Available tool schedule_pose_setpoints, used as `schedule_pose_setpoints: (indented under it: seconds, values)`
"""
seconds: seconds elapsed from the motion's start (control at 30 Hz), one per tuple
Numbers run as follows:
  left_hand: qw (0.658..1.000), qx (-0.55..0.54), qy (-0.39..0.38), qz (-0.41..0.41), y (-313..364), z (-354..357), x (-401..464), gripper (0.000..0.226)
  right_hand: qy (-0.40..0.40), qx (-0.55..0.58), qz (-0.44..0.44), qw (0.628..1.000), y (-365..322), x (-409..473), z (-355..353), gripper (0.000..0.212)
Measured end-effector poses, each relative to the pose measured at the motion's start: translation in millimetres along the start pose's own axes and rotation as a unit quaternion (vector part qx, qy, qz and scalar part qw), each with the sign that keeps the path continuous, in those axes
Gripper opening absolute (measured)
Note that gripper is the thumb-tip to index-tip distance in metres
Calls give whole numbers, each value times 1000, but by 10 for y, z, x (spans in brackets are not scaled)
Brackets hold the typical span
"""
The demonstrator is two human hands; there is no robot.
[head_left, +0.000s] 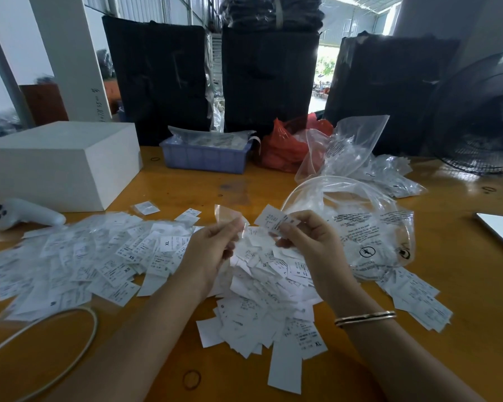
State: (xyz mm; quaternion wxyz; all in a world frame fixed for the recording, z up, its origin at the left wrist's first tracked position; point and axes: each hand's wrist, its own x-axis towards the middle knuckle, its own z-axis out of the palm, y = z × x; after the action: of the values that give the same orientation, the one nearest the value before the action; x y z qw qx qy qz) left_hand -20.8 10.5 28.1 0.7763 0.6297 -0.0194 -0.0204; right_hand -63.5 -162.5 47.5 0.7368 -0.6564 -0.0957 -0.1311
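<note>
We see the bench (163,187) w/ bare wood behind the label pile (262,285) & in front of it, toward our edge. White box (55,163) sits well behind-left of pile; big clear bag (360,236) overlaps pile's right side. Most print in pile is too small for us to read. Above pile, our left grip (212,250) pinches a small clear sleeve (227,214). Right grip (305,239) pinches one label (273,219), fingers curled, just beside sleeve.

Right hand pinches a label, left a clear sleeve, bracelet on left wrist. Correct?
No. Head view shows the bracelet on the right wrist. As stated, the right hand pinches the label, the left hand the clear sleeve.
</note>
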Motion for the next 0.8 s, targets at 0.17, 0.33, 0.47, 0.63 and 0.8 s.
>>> schedule_pose_setpoints:
  seconds: [0.17, 0.33, 0.47, 0.63, 0.8]
  values:
    - [995, -72, 40, -56, 46, -22, 33, 34, -142, -53, 140, 978, 42, -18, 70, 10]
    - [998, -7, 51, -35, 8, -15, 30, 31, -202, -99, 181, 958, 27, -51, 92, 9]
    - [998, 29, 53, -17, -6, 9, 16, 29, -210, -146, 181, 950, 13, -65, 158, 10]
    - [997, 68, 42, -7, 0, 2, 0, 26, -157, -131, 166, 965, 39, -50, 172, 12]
    - [997, 73, 11, -7, 3, 9, -31, 34, -99, -69, 160, 980, 36, -16, 124, 16]
